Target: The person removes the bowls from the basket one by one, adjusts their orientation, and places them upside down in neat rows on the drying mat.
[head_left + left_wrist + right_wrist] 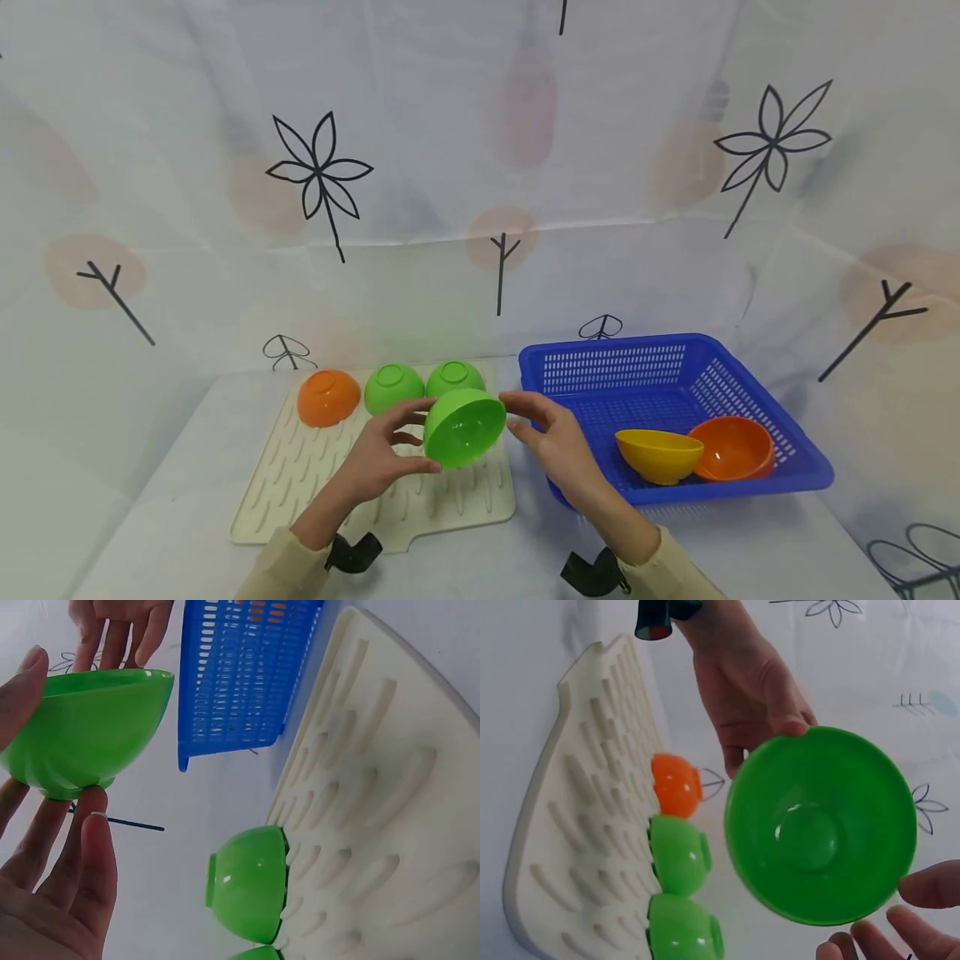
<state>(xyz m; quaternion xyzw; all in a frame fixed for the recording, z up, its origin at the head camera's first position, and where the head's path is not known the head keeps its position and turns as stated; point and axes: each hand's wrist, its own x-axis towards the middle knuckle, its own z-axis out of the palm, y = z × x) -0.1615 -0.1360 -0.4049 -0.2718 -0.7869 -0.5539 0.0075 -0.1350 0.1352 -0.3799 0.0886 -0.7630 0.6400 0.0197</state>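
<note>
A green bowl (465, 428) is held tilted above the mat, its inside facing the wearer. My left hand (378, 458) grips it, thumb at the rim and fingers under the base, as the left wrist view shows. At the opposite side is my right hand (558, 446), fingers loosely extended and spread from the thumb. Its thumb tip (911, 887) is right at the rim, while the other fingers show below the bowl. Behind, two green bowls (393, 388) (454, 377) and an orange bowl (328, 398) stand upside down on the cream ridged mat (277, 500).
On the right stands a blue plastic basket (611, 350) with perforated sides. Inside it are a yellow bowl (660, 456) and another orange bowl (731, 450). A patterned white cloth (442, 275) hangs behind the table.
</note>
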